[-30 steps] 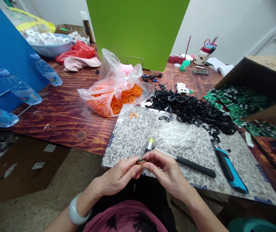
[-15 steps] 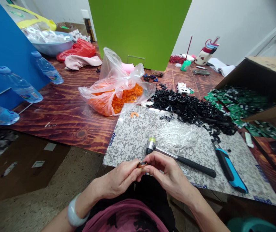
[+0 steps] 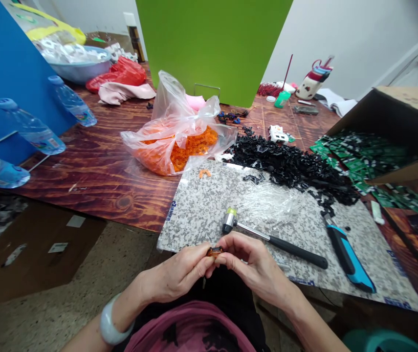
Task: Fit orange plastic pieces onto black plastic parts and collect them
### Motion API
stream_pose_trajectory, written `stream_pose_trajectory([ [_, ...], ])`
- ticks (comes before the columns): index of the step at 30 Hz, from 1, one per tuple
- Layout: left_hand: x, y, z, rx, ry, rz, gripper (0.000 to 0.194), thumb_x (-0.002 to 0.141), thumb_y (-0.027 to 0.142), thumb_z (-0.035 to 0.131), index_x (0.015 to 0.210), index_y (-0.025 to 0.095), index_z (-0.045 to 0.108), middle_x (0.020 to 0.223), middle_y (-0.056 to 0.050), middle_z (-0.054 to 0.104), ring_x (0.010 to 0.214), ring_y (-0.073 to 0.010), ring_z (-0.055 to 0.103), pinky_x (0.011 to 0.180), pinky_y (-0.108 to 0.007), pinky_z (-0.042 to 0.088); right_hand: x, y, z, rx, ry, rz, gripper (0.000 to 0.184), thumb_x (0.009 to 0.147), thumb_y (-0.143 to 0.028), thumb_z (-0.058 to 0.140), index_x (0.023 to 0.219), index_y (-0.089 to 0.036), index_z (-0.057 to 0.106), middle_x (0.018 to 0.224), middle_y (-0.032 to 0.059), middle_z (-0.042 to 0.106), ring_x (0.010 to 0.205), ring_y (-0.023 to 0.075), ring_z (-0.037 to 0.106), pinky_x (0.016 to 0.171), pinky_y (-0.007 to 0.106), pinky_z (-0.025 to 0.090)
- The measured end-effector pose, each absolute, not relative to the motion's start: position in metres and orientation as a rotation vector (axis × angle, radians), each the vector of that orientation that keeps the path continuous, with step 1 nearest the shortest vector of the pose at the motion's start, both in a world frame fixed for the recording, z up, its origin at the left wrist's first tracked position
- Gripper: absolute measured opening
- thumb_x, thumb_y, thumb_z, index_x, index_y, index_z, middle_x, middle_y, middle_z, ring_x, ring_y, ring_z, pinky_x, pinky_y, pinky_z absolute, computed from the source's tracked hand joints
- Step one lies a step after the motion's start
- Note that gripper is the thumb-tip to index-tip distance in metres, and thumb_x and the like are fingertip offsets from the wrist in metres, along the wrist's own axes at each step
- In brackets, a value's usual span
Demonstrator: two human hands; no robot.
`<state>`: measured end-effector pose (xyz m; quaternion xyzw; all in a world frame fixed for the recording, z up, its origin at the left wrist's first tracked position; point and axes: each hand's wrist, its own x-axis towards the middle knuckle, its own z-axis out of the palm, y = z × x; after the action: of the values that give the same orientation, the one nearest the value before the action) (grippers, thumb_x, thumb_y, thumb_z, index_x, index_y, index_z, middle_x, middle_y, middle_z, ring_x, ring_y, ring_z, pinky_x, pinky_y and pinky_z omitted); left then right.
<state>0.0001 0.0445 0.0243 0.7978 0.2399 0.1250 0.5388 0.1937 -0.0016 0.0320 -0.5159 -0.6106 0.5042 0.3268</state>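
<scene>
Between my two hands is a small orange plastic part point(image 3: 214, 251) with a dark piece along its upper side. My left hand point(image 3: 179, 271) pinches its left end between thumb and fingers. On the other end, my right hand point(image 3: 251, 266) grips with thumb and forefinger. The fingers cover much of the part. Just beyond my hands, a hammer point(image 3: 297, 251) with a yellow-green tip lies on the speckled board point(image 3: 194, 220). Behind it is a pile of thin clear strips point(image 3: 269, 201). One loose orange clip point(image 3: 205, 173) rests near the board's back edge.
A blue-black cutter-like tool point(image 3: 348, 256) lies at right. Black plastic parts point(image 3: 285, 164) are heaped behind the strips. A clear bag of orange parts point(image 3: 172, 142) stands at back left; a carton point(image 3: 407, 132) spills green circuit boards point(image 3: 355, 151). Water bottles point(image 3: 34, 129) lean against a blue panel point(image 3: 3, 63).
Both hands stay closed on the orange part, which has turned slightly so its dark upper side shows more. The view has shifted a little; the things on the table lie as before.
</scene>
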Motion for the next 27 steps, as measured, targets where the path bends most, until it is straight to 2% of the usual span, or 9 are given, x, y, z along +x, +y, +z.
stream_pose_trajectory([
  [7,0.0003,0.045,0.0258,1.901,0.541,0.282,0.023,0.098,0.022,0.027,0.085,0.019,0.045,0.074,0.002,0.046,0.066,-0.0134,0.044,0.066,-0.023,0.037,0.1923,-0.0031,0.0371,-1.324,-1.737,1.152,0.011,0.093,-0.023,0.049,0.087,-0.017,0.057,0.078,0.0013,0.057,0.069,0.0121,0.053,0.064,0.023,0.041],
  [27,0.0013,0.0432,0.0199,1.932,0.5,0.336,0.026,0.098,0.024,0.027,0.08,0.019,0.045,0.073,0.001,0.046,0.066,-0.013,0.044,0.064,-0.022,0.037,0.1942,-0.0082,0.0352,-1.264,-1.802,1.025,0.005,0.092,-0.017,0.051,0.087,-0.018,0.053,0.074,-0.0016,0.051,0.064,0.0099,0.047,0.06,0.021,0.037],
])
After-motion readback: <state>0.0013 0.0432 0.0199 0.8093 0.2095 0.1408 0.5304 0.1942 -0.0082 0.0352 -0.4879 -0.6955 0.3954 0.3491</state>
